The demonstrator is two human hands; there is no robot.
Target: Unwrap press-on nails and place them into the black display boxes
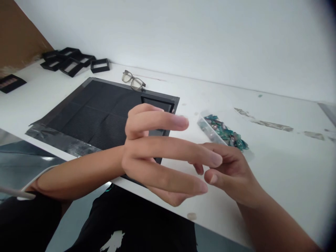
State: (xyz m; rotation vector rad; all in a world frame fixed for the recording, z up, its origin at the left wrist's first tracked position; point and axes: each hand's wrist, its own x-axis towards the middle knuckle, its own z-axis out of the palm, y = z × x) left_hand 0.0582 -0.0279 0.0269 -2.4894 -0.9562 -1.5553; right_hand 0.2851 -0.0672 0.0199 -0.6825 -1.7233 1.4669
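Observation:
My left hand (157,150) is raised over the table close to the camera, its fingers stretched out and spread, with nothing visible in them. Behind its fingertips is my right hand (233,171), loosely curled with a gap between thumb and index finger. The left fingers cover part of it, and I see nothing held there. Just beyond my right hand, a clear plastic box (207,128) holds many teal and greenish stone chips (225,133). Partly hidden behind my left hand, a black rectangular frame (157,101) lies on a black mat (86,108).
Eyeglasses (133,80) lie at the mat's far edge. Several black frames (70,64) are heaped at the back left, near a dark flat piece (12,83). Worn patches (273,125) mark the white table at right. A white wall (183,35) rises behind.

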